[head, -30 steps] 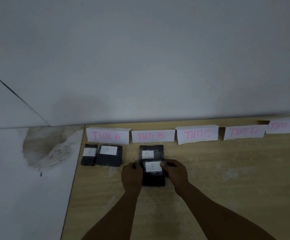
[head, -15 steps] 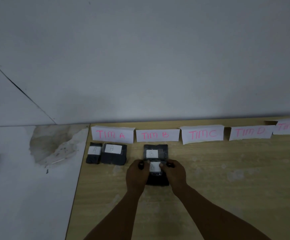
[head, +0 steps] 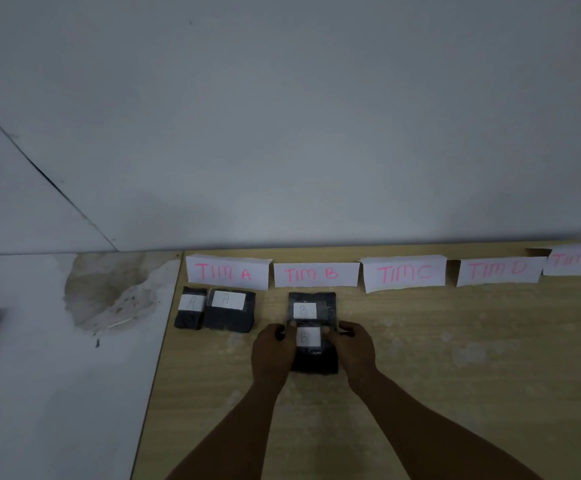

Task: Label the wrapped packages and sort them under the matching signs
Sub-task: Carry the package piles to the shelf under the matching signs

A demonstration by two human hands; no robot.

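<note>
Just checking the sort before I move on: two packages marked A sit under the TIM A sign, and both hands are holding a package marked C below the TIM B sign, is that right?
One detail is wrong. The head view shows the package held between the left hand and the right hand is marked B, not C. The rest stands: two A packages sit under the TIM A sign, and the held one is below the TIM B sign.

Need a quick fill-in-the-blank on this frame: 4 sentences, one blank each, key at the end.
1. Both hands, left hand and right hand, grip a black package whose white label reads ____.
2. That package lies just in front of another B package, below the sign reading TIM ____.
3. The number of packages lying under the TIM A sign is ____.
4. The table below the TIM C sign holds ____ packages.

Missing words: B; B; two; no
</note>
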